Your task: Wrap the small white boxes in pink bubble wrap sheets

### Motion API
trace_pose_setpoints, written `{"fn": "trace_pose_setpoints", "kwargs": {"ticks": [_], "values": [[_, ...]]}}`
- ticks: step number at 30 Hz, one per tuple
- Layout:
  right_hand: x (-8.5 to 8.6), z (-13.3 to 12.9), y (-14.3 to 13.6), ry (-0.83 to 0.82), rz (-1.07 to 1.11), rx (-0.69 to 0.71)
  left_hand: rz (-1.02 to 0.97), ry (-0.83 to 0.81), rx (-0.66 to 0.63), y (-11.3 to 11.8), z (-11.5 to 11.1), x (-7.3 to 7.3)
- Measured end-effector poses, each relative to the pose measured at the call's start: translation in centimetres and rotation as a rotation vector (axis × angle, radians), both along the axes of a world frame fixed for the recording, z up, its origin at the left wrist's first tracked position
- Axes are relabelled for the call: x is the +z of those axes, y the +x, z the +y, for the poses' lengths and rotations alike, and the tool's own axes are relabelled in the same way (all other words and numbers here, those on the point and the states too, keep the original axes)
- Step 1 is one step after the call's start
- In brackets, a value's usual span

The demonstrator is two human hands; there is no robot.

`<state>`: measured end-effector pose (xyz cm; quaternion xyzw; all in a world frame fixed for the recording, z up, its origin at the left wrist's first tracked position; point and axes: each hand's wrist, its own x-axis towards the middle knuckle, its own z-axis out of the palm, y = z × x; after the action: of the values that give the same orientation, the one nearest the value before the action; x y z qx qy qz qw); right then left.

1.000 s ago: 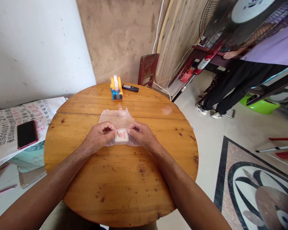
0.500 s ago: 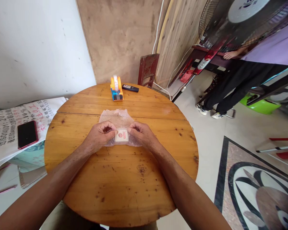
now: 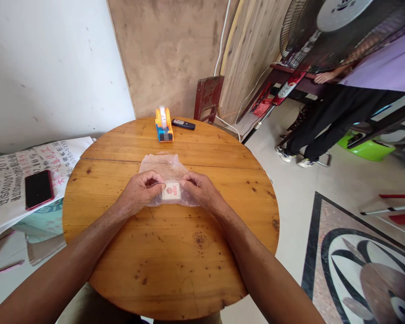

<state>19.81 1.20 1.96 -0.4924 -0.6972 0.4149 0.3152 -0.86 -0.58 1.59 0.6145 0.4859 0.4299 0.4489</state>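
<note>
On the round wooden table (image 3: 168,270) lies a sheet of clear bubble wrap (image 3: 160,165). A small white box with red print (image 3: 171,191) rests on its near part, and whether a layer of film covers the box I cannot tell. My left hand (image 3: 144,190) pinches the wrap at the box's left side, thumb against fingers. At the right side my right hand (image 3: 200,189) grips the wrap the same way, its fingertips close to the box's upper right corner. The fingers hide the wrap's side edges.
Farther back stand an orange and blue tape dispenser (image 3: 164,125) and a dark handheld device (image 3: 183,124). A phone (image 3: 39,190) lies on printed sacks (image 3: 6,189) to the left. A chair (image 3: 207,99), a fan (image 3: 327,36) and a person in black trousers (image 3: 327,119) are beyond.
Both hands, the wrap and the box stay almost exactly where they were. No clear movement shows at the table.
</note>
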Motion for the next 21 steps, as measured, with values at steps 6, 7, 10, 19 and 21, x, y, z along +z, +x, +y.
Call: {"fn": "trace_pose_setpoints", "kwargs": {"ticks": [6,7,10,19,21], "values": [[-0.1,0.03,0.06,0.024,-0.011,-0.002,-0.002,0.0,0.004,0.03,-0.05,0.07],[-0.13,0.03,0.07,0.027,-0.014,-0.002,-0.003,-0.002,0.004,0.03,-0.05,0.05],[-0.22,0.05,0.1,0.039,-0.023,0.002,-0.006,-0.013,0.001,0.05,-0.05,0.01],[-0.38,-0.05,-0.07,0.141,-0.136,-0.035,-0.007,-0.015,0.006,0.09,-0.05,0.03],[-0.21,-0.25,-0.13,0.162,-0.179,-0.052,0.002,-0.013,0.004,0.1,-0.04,-0.03]]}}
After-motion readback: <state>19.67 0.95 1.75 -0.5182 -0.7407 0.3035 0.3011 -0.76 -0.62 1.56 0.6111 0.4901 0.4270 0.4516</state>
